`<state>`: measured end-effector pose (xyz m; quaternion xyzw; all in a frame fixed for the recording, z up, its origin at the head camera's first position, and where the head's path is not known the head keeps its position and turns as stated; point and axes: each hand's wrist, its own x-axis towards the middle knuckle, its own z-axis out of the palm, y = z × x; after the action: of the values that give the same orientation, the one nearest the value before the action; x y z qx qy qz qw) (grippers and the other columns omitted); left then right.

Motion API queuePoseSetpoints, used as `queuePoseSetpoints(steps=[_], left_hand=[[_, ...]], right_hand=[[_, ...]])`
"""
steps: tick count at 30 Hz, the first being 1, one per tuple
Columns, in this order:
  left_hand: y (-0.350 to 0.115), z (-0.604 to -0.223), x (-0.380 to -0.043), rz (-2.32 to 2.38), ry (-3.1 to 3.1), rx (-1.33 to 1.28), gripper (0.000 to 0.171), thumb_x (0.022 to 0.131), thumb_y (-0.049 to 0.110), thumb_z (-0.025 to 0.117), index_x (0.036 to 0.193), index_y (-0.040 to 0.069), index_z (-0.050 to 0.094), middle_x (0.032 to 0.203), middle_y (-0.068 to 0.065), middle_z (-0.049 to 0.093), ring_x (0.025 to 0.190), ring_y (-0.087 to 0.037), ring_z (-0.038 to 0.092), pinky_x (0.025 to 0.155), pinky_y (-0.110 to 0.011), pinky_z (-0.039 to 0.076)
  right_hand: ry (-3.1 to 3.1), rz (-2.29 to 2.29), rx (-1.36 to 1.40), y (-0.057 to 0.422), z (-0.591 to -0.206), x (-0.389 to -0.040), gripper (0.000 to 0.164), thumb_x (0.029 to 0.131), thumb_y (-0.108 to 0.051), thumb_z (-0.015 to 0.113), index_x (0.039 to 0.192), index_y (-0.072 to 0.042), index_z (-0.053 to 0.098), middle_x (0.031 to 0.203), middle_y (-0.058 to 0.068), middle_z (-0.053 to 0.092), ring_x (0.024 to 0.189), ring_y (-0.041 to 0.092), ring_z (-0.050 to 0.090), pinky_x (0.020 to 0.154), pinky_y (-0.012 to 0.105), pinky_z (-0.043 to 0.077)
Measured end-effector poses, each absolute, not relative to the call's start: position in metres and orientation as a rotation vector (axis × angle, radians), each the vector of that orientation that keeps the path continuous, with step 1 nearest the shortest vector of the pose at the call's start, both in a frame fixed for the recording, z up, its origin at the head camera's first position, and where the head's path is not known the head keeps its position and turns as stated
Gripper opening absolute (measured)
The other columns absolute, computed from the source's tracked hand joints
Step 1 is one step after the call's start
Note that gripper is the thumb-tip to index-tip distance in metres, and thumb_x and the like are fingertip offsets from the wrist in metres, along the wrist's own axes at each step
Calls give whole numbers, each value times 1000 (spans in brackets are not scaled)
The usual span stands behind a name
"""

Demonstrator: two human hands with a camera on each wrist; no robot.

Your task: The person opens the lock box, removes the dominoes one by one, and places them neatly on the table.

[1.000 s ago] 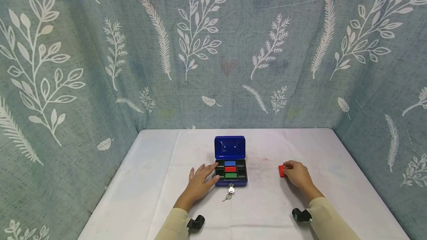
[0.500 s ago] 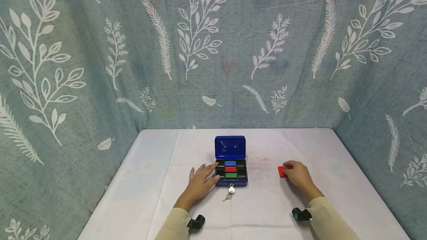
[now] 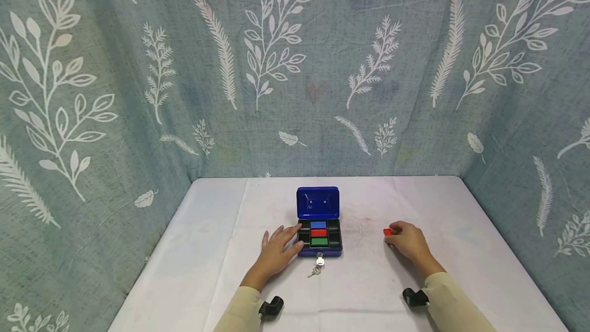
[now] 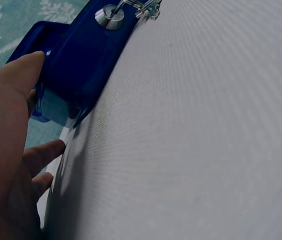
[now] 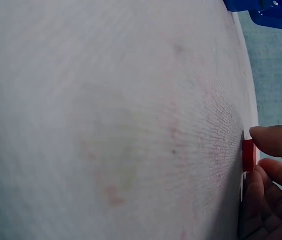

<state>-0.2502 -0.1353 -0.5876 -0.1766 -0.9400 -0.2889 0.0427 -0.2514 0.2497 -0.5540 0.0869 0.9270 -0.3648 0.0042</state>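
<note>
Small red rectangular block, right of frame centre, probably light, stiff; hold by edges; right hand pinches it between fingers; left hand fingers spread.

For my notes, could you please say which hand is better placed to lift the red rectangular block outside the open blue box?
Probably the right hand, which pinches that red block, while the left hand touches the left side of the blue box.
</note>
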Motion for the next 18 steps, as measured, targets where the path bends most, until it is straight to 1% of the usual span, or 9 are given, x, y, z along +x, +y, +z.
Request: queuePoseSetpoints(steps=[10,18], left_hand=[[-134,-584,-249,-869,-2890,-539,60,95,64,43,148,35,42,146,5,47,141,-33,29,110,-65,0],[-134,-584,-248,-861,-2892,-540,61,95,65,42,148,35,42,145,5,48,140,-35,30,110,-65,1]], right_hand=[[2934,-1132,278,251,-554,-252,40,80,-14,77,113,5,65,103,17,68,91,30,62,78,47,50],[2917,-1135,279,250,-554,-253,39,81,-13,77,114,5,65,103,16,68,92,30,61,78,46,51]])
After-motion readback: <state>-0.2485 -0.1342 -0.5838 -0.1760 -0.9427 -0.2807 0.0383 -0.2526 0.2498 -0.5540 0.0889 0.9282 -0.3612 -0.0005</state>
